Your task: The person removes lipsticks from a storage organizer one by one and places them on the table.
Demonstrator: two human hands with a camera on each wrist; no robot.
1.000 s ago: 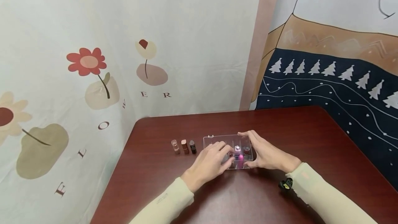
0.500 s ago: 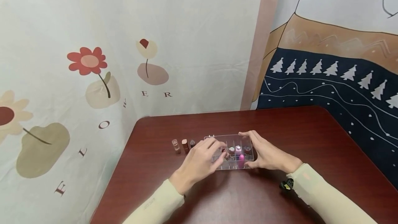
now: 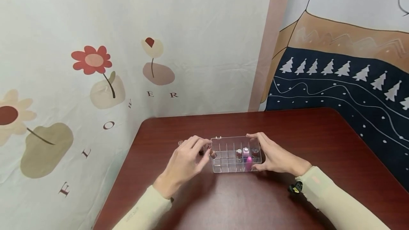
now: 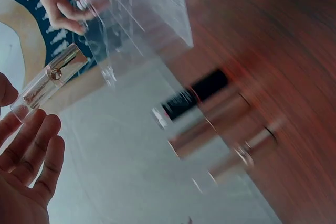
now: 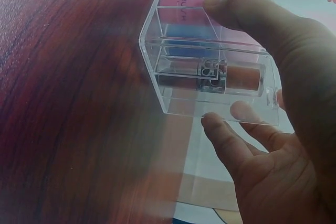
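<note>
My left hand (image 3: 179,160) pinches a clear-cased lipstick (image 4: 50,82) with gold-toned parts, tilted, just off the left end of a clear compartment organizer (image 3: 225,168). At the organizer's right end, my right hand (image 3: 276,157) grips it, thumb at the front and fingers behind. A bright pink lipstick (image 3: 249,163) stands in the front row near that thumb. Behind it are a pale pink-purple tube (image 3: 245,152), a clear-capped dark tube (image 3: 255,152) and another small tube (image 3: 239,153). The right wrist view shows the clear-capped lipstick (image 5: 226,77) through the side wall.
Left of the organizer, a black lipstick (image 4: 194,95), a rose-gold lipstick (image 4: 210,127) and a clear-ended gold one (image 4: 244,156) stand on the dark red wooden table (image 3: 239,201). My left hand mostly hides them in the head view. A printed cloth (image 3: 204,45) hangs behind the table.
My left hand has moved left from over the organizer's compartments to its left end, carrying the clear-cased lipstick out. My right hand keeps its grip on the organizer.
</note>
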